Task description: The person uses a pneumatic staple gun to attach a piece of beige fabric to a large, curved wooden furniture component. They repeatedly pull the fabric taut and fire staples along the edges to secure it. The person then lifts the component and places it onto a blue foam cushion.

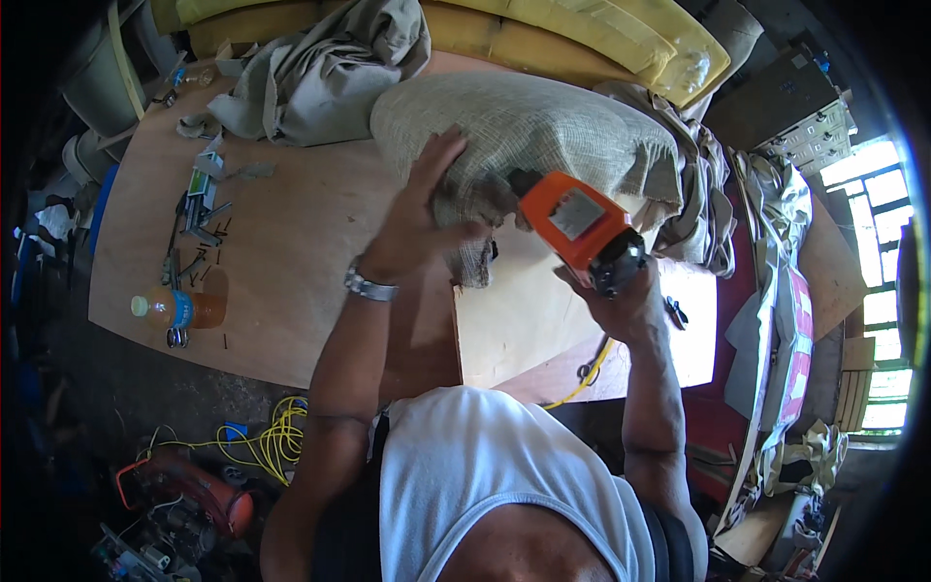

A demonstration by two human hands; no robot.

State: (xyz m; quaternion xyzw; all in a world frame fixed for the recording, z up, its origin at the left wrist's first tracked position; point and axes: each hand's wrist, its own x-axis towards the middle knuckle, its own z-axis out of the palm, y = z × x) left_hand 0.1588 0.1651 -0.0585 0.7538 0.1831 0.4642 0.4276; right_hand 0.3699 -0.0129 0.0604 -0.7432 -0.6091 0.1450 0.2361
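- White shirt (495, 436), nearest: the wearer's chest, at the low edge, table beyond.
- Table (291, 213): bare wood top, spans most of the view.
- Left arm: reaches up and forward. Left hand (417, 213) open, fingers spread and pointing away, thumb out to the right. It lies over the padded piece's left end; blurred, so exact contact unclear.
- Right arm: raised, bent inward. Right hand (621, 301) closed around the orange tool, grip partly hidden.
- Padded piece (543, 126): far side of table, right of centre. Rounded, covered in coarse grey-beige weave; frayed at right corner, loose flap hanging at left.
- Orange tool (577, 218): black ends, pale label; nose points left, near the weave.
- Bottle (199, 310): orange, table's left end.
- Watch (370, 283): silver, left wrist.
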